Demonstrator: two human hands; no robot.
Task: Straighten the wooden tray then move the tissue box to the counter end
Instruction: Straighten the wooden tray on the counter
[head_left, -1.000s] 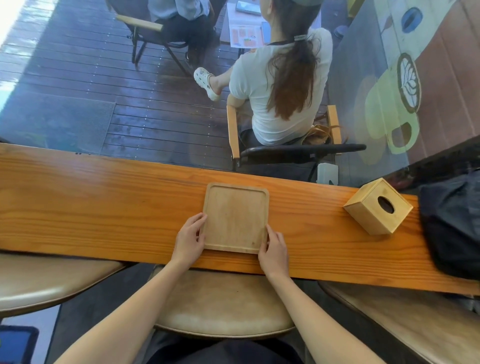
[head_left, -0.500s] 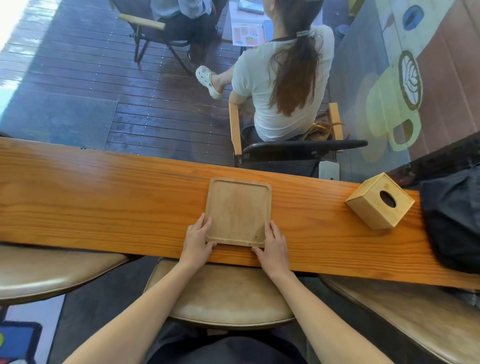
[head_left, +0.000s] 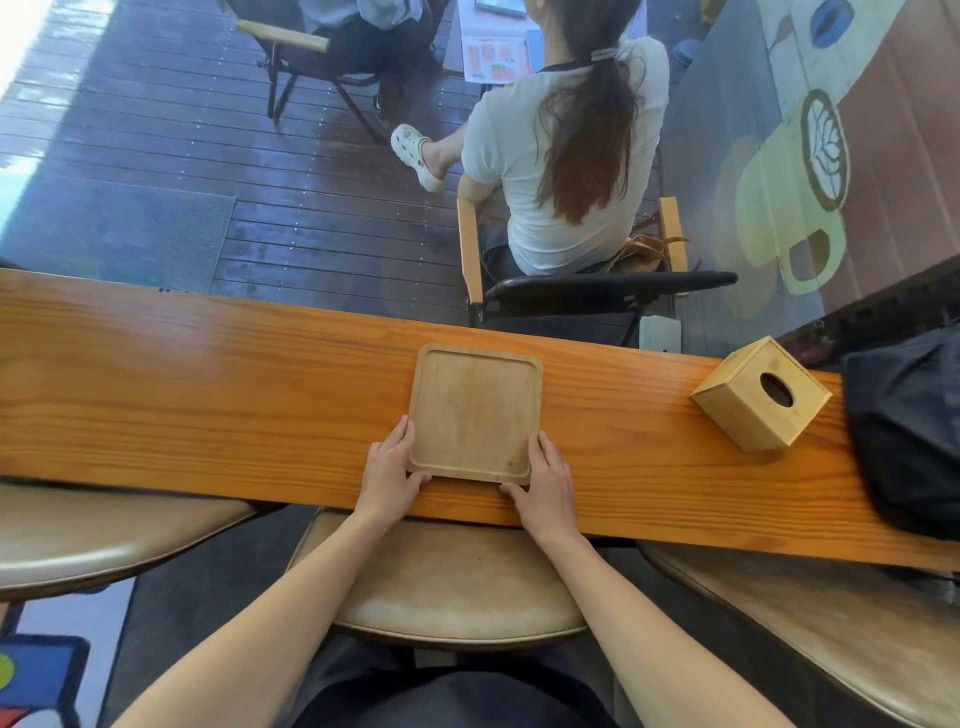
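Observation:
A square wooden tray (head_left: 474, 410) with a raised rim lies flat in the middle of a long orange wooden counter (head_left: 208, 384). My left hand (head_left: 389, 470) grips its near left corner, and my right hand (head_left: 543, 480) grips its near right corner. The tray's edges run nearly parallel to the counter's edges. A cube-shaped wooden tissue box (head_left: 761, 395) with a round hole on top sits turned at an angle on the counter to the right, apart from both hands.
A dark bag (head_left: 909, 426) lies on the counter's right end, just past the tissue box. Padded stools (head_left: 441, 582) stand below the near edge. Beyond the glass, a person (head_left: 561, 150) sits on a chair with their back to me.
Both hands slid from the tray's sides toward its near corners, and the tray shifted slightly away from the near edge. The tissue box has not moved.

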